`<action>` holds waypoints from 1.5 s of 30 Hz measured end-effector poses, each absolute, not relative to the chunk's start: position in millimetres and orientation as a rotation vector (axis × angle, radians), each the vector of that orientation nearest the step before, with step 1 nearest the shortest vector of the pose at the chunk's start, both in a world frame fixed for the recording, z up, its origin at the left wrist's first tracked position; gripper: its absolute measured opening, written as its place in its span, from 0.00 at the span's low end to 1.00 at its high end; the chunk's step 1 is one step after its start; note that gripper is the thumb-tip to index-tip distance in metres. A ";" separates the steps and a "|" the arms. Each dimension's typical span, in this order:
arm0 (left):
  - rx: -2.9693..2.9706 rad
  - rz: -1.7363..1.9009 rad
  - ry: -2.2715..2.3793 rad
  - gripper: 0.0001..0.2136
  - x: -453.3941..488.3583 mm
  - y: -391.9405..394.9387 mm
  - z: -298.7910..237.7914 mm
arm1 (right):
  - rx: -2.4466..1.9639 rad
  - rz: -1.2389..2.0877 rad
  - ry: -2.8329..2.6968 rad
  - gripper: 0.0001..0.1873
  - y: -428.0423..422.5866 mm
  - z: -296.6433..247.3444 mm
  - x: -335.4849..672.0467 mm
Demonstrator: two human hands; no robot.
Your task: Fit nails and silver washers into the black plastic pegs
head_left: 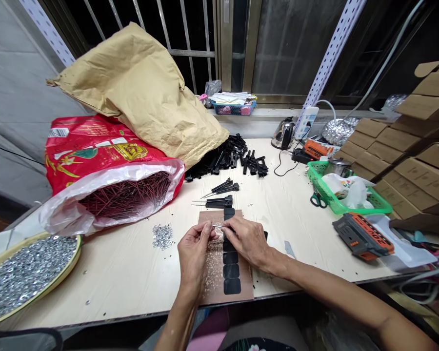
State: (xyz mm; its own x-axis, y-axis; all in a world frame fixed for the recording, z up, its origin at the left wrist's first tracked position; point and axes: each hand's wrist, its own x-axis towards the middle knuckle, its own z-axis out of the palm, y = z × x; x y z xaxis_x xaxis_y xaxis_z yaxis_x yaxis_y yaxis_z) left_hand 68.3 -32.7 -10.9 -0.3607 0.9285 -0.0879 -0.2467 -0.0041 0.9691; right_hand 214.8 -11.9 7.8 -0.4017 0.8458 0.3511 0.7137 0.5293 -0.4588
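Observation:
A short bright length of thin metal rod spans the gap between my two hands. The fingertips of my left hand are closed in a pinch at its left end. My right hand pinches the other end, its fingers covering whatever the rod joins. Beneath both lies a brown board with a column of black rounded pads and pale specks. Just beyond the board are black-handled pieces with thin metal shafts. Small silver washers lie in a loose pile left of my left hand.
At left, a red sack spills open on reddish-brown rods, near a yellow basin of silver washers. A paper sack leans behind, beside heaped black parts. Rightward are a green basket, scissors, a battery and cartons.

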 end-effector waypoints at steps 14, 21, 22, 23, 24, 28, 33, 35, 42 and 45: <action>0.913 1.447 1.519 0.18 59.9 -32.0 -8.7 | -1.247 0.878 -2.070 0.15 -4.0 2.6 208.7; 0.915 1.346 1.582 0.21 54.3 -26.3 -7.4 | -1.274 0.585 -2.116 0.07 -3.8 8.1 208.2; 0.919 1.349 1.588 0.21 54.4 -26.0 -6.7 | -1.285 0.568 -2.136 0.08 -4.1 8.1 208.2; 0.925 1.351 1.592 0.22 54.6 -25.9 -5.7 | -1.292 0.562 -2.147 0.08 -4.3 7.9 208.3; 0.932 1.351 1.593 0.22 55.0 -26.1 -4.8 | -1.294 0.556 -2.152 0.08 -4.4 7.5 208.5; 0.957 1.361 1.573 0.21 57.5 -28.2 -3.4 | -1.297 0.413 -2.214 0.09 -4.9 6.5 210.7; 0.961 1.403 1.499 0.18 60.6 -29.6 -7.2 | -1.291 0.259 -2.261 0.11 -6.5 4.2 212.0; 0.952 1.410 1.489 0.17 61.6 -29.4 -7.7 | -1.260 0.201 -2.273 0.11 -6.7 2.6 211.8; 0.932 1.407 1.525 0.19 67.4 -29.5 0.9 | -1.283 0.251 -2.246 0.12 -7.2 5.0 213.3; 0.936 1.370 1.535 0.20 67.4 -29.2 1.8 | -1.263 0.326 -2.215 0.09 -7.4 5.6 214.4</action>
